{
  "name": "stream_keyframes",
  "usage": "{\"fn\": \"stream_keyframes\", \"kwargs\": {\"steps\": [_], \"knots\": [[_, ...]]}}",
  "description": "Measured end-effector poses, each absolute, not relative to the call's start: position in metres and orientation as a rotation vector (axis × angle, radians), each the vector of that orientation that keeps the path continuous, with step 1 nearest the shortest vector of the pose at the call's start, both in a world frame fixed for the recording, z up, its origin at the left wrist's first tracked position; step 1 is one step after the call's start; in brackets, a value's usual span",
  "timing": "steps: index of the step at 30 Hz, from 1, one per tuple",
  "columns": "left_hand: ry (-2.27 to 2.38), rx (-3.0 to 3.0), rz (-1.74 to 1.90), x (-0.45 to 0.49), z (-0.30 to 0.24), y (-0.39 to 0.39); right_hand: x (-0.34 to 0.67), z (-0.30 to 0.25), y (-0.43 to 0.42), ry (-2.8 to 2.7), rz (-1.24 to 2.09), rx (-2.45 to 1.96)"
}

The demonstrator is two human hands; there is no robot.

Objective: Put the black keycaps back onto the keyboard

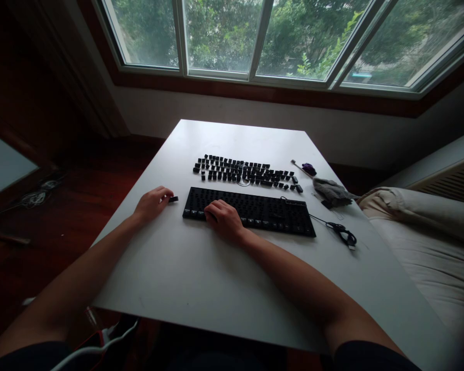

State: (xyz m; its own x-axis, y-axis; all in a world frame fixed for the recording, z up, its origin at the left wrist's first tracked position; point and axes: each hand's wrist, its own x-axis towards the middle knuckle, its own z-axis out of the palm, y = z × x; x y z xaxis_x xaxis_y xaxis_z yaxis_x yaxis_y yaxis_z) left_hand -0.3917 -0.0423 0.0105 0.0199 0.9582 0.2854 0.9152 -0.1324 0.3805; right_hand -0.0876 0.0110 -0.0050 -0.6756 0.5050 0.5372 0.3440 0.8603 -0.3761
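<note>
A black keyboard (pixel 270 212) lies on the white table in front of me, its cable leaving on the right. Most of its surface looks bare of caps, while a row of caps shows along the near edge. My left hand (pixel 151 204) is just left of it, fingers pinched at a black keycap (pixel 174 199) low over the tabletop. Over the keyboard's near left part, my right hand (pixel 225 219) has curled fingers pressed together; its fingertips touch the bottom row, and what they hold, if anything, is hidden.
Beyond the keyboard several loose black keycaps (pixel 232 170) lie in rows. A small brush (pixel 298 166), a purple item (pixel 308 168) and a grey cloth (pixel 332 191) are at the right, with the coiled USB cable (pixel 346 236) nearer. A sofa (pixel 413 242) borders the table's right side.
</note>
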Motion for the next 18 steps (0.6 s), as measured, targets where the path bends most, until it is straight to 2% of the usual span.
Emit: {"fn": "stream_keyframes", "kwargs": {"steps": [18], "knots": [[1.922, 2.199, 0.735, -0.387, 0.020, -0.045, -0.089, 0.002, 0.012, -2.320, 0.431, -0.643]]}}
